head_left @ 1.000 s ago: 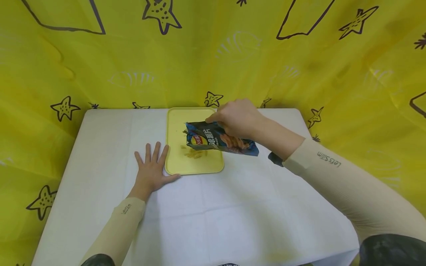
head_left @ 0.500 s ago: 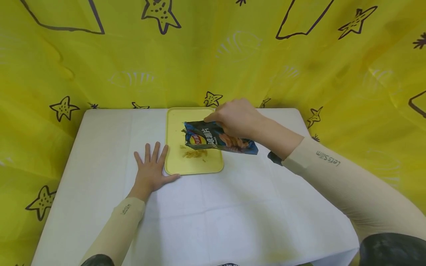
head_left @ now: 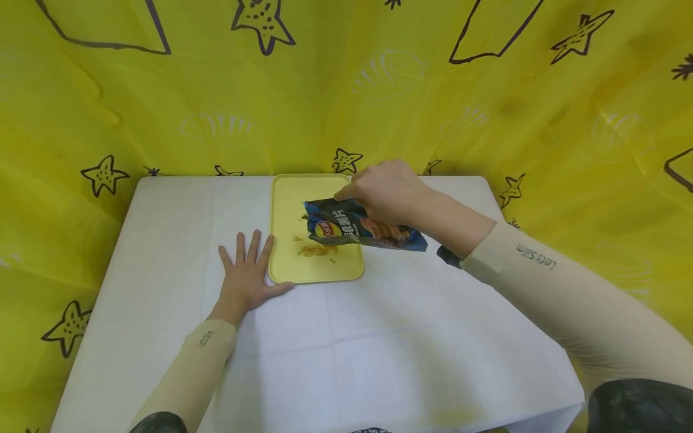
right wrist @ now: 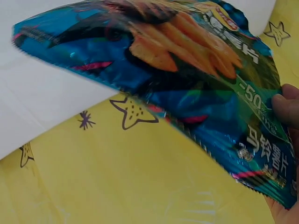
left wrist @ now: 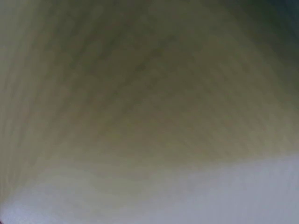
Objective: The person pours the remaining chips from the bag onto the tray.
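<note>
A dark blue potato chip bag (head_left: 368,227) hangs tilted over the yellow tray (head_left: 284,210), its left end lying above the tray. My right hand (head_left: 387,189) grips the bag by its upper edge; in the right wrist view the thumb (right wrist: 286,109) presses on the bag's printed front. Broken potato chips (head_left: 316,249) lie in a small heap on the tray below the bag's left end. Flat on the white tablecloth rests my left hand (head_left: 246,282), fingers spread, beside the tray's left rim. The left wrist view shows only blurred sleeve and cloth.
The table (head_left: 379,361) carries a white cloth. Right behind its back edge hangs a yellow curtain (head_left: 314,108) with starfish and fish drawings. The right forearm in a beige sleeve (head_left: 541,288) reaches across the table's right side.
The chip bag has shifted slightly in the right hand, a little left and then back to the right. More of the chip heap shows than a second ago. The left hand stays in place.
</note>
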`<state>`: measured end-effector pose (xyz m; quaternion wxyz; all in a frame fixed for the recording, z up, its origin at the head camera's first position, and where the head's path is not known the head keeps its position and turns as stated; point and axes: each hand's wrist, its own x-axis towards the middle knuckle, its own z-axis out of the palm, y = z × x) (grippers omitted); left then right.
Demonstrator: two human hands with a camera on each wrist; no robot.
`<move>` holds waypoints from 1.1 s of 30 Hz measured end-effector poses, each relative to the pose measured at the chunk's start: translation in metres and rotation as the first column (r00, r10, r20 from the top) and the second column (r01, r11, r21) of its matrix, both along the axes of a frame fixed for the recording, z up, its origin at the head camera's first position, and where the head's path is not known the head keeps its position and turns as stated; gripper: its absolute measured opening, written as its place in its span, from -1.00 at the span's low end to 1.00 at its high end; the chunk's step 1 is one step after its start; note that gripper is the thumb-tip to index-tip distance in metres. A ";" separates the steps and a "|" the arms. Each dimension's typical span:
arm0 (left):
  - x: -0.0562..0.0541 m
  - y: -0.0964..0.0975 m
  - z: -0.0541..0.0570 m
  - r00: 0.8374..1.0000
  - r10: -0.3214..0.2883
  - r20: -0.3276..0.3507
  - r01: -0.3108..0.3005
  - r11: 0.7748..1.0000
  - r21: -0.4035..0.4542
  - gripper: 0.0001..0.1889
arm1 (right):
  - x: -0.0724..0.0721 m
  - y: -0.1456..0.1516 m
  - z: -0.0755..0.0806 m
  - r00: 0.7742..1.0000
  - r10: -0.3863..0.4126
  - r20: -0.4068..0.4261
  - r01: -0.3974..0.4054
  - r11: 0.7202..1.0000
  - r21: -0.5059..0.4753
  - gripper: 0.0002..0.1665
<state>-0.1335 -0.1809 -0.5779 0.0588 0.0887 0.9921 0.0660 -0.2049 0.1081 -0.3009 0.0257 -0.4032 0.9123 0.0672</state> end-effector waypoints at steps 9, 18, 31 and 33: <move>0.001 -0.001 0.000 1.000 -0.007 0.002 0.007 1.000 0.006 0.30 | 0.002 -0.001 0.000 1.000 0.024 -0.008 -0.024 1.000 0.003 -0.41; 0.000 0.000 0.003 1.000 -0.011 0.007 0.011 1.000 0.003 0.30 | 0.003 -0.001 -0.001 0.999 0.026 -0.026 -0.026 0.999 0.023 -0.40; 0.000 0.000 -0.001 1.000 -0.004 -0.008 0.004 1.000 -0.006 0.29 | 0.001 -0.003 -0.004 0.999 0.029 -0.032 -0.028 0.999 0.026 -0.38; 0.000 0.000 -0.002 1.000 -0.004 -0.008 0.004 1.000 -0.003 0.29 | 0.001 -0.004 -0.003 0.999 0.032 -0.031 -0.031 0.999 0.042 -0.38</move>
